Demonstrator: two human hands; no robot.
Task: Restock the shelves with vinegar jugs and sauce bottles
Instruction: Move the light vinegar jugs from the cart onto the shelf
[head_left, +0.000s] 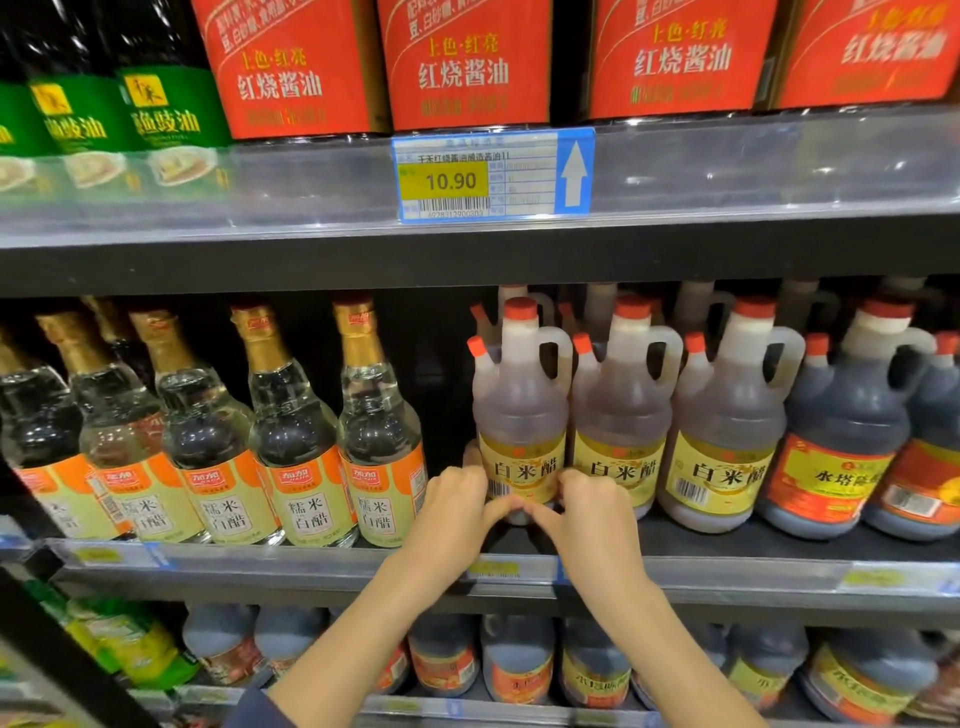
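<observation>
Two bare hands are gripping a jug at a supermarket shelf. The left hand (457, 506) is curling round the left side, and the right hand (592, 512) round the right side, of a translucent plastic vinegar jug (522, 415) with amber liquid, a red cap and a yellow label. Both are holding low on its body, with the thumbs meeting tip to tip across the front.

The vinegar jug is standing upright at the near edge of the dark metal middle shelf (727, 545), leftmost in a row of jugs (more red caps are showing in the shadow behind it). Just to its right, two matching yellow-labelled jugs (675, 421) are standing shoulder to shoulder, and right of those are dark brown plastic jugs (841, 431) with red-orange labels. To the left, across a narrow gap, clear glass bottles (291, 431) with gold foil necks and orange-and-cream labels are lining the same shelf.

A dark blue sleeve (254, 712) is showing at the bottom edge. On the shelf above, red-labelled dark sauce bottles (467, 62) are standing over a blue-and-yellow price tag (493, 176) reading 10.90, with green-labelled dark bottles (161, 104) further left. On the shelf below, squat dark jugs (519, 660) with orange and yellow labels are filling the row.
</observation>
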